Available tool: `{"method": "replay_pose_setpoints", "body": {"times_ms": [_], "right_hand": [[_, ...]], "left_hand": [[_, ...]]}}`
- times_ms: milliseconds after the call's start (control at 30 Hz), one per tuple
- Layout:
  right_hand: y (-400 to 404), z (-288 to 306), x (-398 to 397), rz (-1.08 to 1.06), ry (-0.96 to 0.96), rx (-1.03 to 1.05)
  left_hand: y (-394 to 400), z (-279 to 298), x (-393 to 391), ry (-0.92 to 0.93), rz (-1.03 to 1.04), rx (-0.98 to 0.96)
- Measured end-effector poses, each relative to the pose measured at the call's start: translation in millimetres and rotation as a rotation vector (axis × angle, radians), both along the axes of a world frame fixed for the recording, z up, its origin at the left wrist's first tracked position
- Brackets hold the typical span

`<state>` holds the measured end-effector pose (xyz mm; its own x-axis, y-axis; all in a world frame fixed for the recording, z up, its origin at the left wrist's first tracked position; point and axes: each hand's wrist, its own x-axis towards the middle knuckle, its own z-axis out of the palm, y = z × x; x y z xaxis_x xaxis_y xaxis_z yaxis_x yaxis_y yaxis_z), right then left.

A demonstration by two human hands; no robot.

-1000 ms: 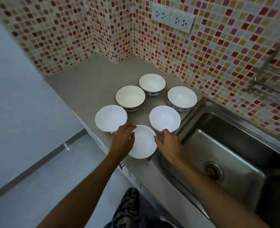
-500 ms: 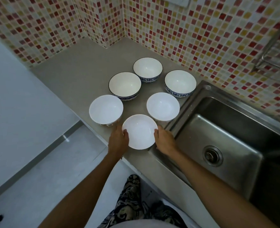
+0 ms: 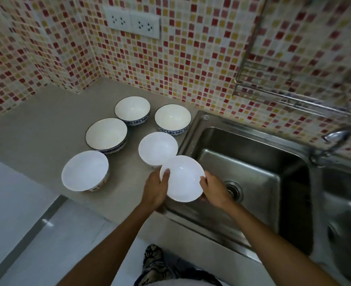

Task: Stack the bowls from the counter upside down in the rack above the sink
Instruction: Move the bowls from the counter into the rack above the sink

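White bowl [image 3: 181,178] gripped rim-up between both hands [image 3: 156,188] — held over the sink [image 3: 253,162] edge; rack [image 3: 294,96] sits up-right, needs flipping.

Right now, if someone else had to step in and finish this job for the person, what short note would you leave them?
Left hand and right hand hold one plain white bowl between them by its rim, right way up, at the sink's near-left corner.
Five bowls sit upright on the counter: two plain white, three with blue-patterned sides.
The rack above the sink shows no bowls in its visible part.
Done: first bowl picked up.
Left: flip it, rack it, then repeat for the other five.
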<state>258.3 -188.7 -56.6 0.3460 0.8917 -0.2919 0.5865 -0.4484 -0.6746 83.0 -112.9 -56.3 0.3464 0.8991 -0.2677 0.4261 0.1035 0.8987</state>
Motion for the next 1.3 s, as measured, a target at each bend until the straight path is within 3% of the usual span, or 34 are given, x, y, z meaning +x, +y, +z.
{"method": "replay_pose_setpoints", "body": {"times_ms": [133, 367, 567, 733, 833, 1100, 1200, 1300], "right_hand": [[-23.0, 6.6, 41.5, -0.114, -0.135, 0.018], [-61.1, 20.8, 99.3, -0.267, -0.186, 0.072], [-92.7, 35.1, 133.3, -0.363, -0.144, 0.126], [-109.2, 65.8, 158.8, -0.392, -0.126, 0.222], [-111.1, 95.5, 172.1, -0.431, -0.053, 0.35], [-104.9, 181.9, 226.4, -0.492, -0.404, 0.734], [-98.5, 200.2, 247.6, -0.507, -0.633, 0.708], [-90.8, 197.4, 270.0, -0.462, -0.766, 0.556]], "left_hand": [[-4.0, 15.6, 52.3, -0.16, -0.065, -0.103], [-18.3, 30.1, 122.4, -0.171, -0.269, -0.115], [-30.2, 40.6, 162.3, -0.171, -0.347, -0.195], [-42.9, 68.2, 183.4, -0.302, -0.364, -0.298], [-41.4, 89.6, 194.8, -0.341, -0.386, -0.233], [-28.2, 172.2, 224.6, -0.416, -0.438, -0.002], [-22.8, 202.1, 236.6, -0.454, -0.426, 0.07], [-18.1, 227.1, 251.6, -0.48, -0.424, 0.185]]}}
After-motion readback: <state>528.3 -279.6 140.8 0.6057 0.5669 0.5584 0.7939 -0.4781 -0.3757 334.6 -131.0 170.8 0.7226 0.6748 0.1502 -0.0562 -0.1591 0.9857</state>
